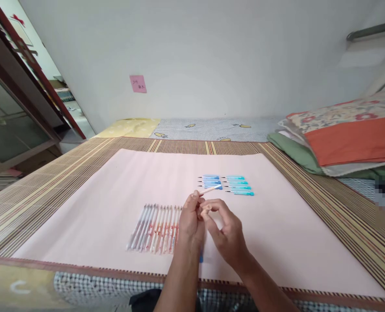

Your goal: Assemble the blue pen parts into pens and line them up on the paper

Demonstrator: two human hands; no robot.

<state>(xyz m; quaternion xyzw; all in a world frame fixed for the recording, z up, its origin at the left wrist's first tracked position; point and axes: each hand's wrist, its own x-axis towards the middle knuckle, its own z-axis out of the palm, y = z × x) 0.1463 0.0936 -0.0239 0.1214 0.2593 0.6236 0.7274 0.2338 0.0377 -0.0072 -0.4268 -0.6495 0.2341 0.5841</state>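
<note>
Head view: curled hands (pixel 228 232) close together, left hand (pixel 190 218) gripping a pale stick (pixel 211 189).

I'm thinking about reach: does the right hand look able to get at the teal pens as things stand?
Probably yes: the teal pens lie just beyond the right hand, with only pink sheet showing between, though it is close beside the left hand.

Both arms (pixel 183 273) poke in from the near side, left hand (pixel 191 219) kinda curled, thumb (pixel 195 195) on top, right hand (pixel 228 229) arched, fingers (pixel 221 206) right beside it.
</note>
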